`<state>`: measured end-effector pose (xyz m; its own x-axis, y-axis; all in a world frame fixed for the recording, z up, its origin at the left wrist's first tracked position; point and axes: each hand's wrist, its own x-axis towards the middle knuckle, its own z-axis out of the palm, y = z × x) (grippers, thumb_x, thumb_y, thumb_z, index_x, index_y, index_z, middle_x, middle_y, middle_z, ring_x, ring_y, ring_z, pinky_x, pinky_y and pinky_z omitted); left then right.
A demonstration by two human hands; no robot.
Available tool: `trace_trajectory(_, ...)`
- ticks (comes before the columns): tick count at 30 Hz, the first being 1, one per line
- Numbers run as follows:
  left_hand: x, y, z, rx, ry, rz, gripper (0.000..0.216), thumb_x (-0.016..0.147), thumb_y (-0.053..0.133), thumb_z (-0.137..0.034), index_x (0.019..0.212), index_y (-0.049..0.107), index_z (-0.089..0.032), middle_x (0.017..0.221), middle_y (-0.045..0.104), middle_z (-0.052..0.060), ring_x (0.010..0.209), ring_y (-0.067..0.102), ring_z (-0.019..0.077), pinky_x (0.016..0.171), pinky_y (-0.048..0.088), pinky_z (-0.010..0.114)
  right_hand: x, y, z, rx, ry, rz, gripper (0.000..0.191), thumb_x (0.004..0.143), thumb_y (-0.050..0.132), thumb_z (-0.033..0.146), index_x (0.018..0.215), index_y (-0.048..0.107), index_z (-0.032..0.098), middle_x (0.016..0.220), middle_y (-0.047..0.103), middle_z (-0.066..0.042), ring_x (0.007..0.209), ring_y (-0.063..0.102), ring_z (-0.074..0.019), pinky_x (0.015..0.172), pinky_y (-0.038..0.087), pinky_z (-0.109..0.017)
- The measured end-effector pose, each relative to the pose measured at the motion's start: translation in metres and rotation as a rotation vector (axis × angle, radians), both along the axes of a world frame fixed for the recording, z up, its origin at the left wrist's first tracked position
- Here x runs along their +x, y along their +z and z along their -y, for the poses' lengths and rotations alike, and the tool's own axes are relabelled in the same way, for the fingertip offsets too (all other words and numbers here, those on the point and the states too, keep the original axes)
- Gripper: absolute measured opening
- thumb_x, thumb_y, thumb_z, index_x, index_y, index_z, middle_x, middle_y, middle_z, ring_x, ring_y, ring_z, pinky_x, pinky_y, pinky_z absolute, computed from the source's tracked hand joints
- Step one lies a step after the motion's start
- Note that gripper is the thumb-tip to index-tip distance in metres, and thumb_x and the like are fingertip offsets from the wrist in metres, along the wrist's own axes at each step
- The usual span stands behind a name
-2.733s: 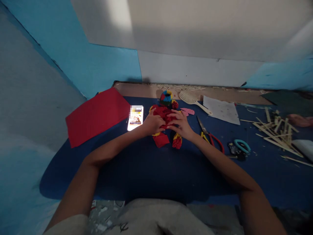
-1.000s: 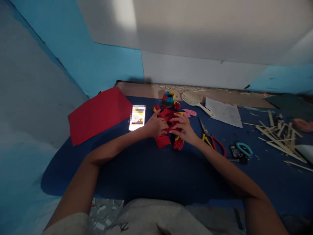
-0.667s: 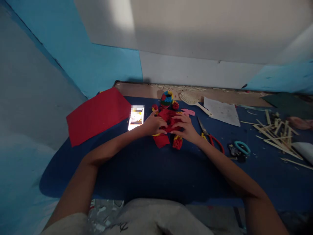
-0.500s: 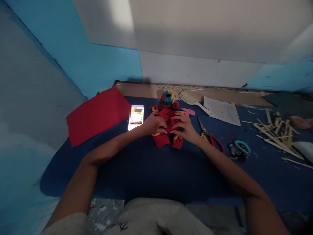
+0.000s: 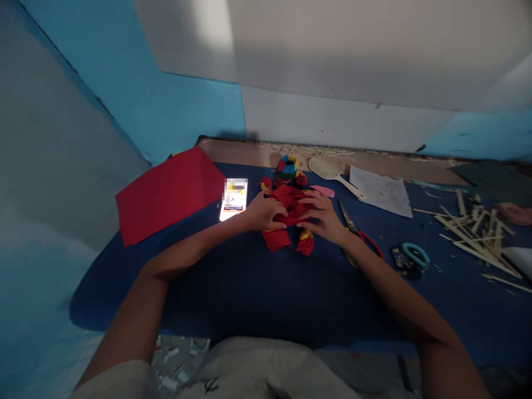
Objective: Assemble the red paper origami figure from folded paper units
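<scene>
A red ring-shaped piece of folded paper (image 5: 287, 195) is held between my two hands, low over the blue table. My left hand (image 5: 265, 213) curls around its left side, thumb toward me. On the right side my right hand (image 5: 322, 216) grips it with bent, slightly parted fingers. Just behind stands a multicoloured folded-paper ring (image 5: 287, 169) in blue, yellow, green and red. Small red-and-yellow folded pieces lie around, one of them (image 5: 305, 244) in front of my right hand. A red paper square (image 5: 276, 240) rests below my left hand, and a pink folded piece (image 5: 323, 191) lies behind my right.
Left of my hands are a lit phone (image 5: 234, 202) and a large red sheet (image 5: 170, 197). To the right lie a cream hairbrush (image 5: 328, 169), a white paper (image 5: 380, 191), scissors (image 5: 349, 219), a teal ring (image 5: 415, 254) and thin wooden sticks (image 5: 477, 233). A wall stands behind the table (image 5: 249, 293).
The view has shifted slightly, so everything sits a little further right. Both hands stay on the red ring; my right fingers have changed position slightly.
</scene>
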<state>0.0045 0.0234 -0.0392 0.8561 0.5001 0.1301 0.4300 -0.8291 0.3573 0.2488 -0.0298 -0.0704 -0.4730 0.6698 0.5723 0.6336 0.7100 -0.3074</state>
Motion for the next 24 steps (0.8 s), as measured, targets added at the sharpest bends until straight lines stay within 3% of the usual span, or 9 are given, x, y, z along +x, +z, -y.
trace_trajectory(9, 0.005, -0.014, 0.0, 0.069, -0.016, 0.055, 0.016, 0.087, 0.069, -0.038, 0.091, 0.074, -0.023, 0.098, 0.077, 0.001, 0.103, 0.067, 0.0193, 0.117, 0.019, 0.047, -0.013, -0.002, 0.004, -0.019, -0.028, 0.023, 0.018, 0.086, 0.067, 0.045, 0.084, 0.075, 0.029, 0.115, 0.07, -0.004, 0.128, 0.053, -0.0287, 0.114, 0.029, -0.056)
trace_trajectory(14, 0.004, -0.007, 0.003, 0.053, -0.013, 0.055, 0.011, 0.087, 0.068, -0.033, 0.088, 0.074, -0.024, 0.098, 0.077, 0.0, 0.102, 0.067, 0.0196, 0.115, 0.02, 0.049, -0.013, -0.003, 0.002, -0.008, -0.022, 0.026, 0.018, 0.087, 0.066, 0.045, 0.085, 0.076, 0.03, 0.114, 0.07, -0.003, 0.129, 0.052, -0.0282, 0.115, 0.027, -0.056)
trace_trajectory(19, -0.002, 0.008, 0.0, 0.04, 0.019, -0.003, 0.012, 0.086, 0.066, -0.028, 0.093, 0.073, -0.022, 0.101, 0.076, 0.002, 0.103, 0.066, 0.0212, 0.114, 0.02, 0.051, -0.004, -0.005, -0.001, 0.02, -0.02, 0.04, 0.029, 0.077, 0.074, 0.053, 0.094, 0.075, 0.028, 0.122, 0.067, -0.006, 0.13, 0.051, -0.0311, 0.115, 0.027, -0.058)
trace_trajectory(24, -0.007, 0.019, -0.002, 0.047, -0.031, -0.049, 0.012, 0.084, 0.065, -0.028, 0.091, 0.073, -0.023, 0.101, 0.075, 0.001, 0.101, 0.065, 0.021, 0.113, 0.021, 0.051, -0.003, -0.005, -0.001, 0.019, -0.033, 0.022, 0.014, 0.084, 0.071, 0.042, 0.089, 0.075, 0.03, 0.121, 0.067, -0.003, 0.13, 0.051, -0.0283, 0.115, 0.029, -0.057)
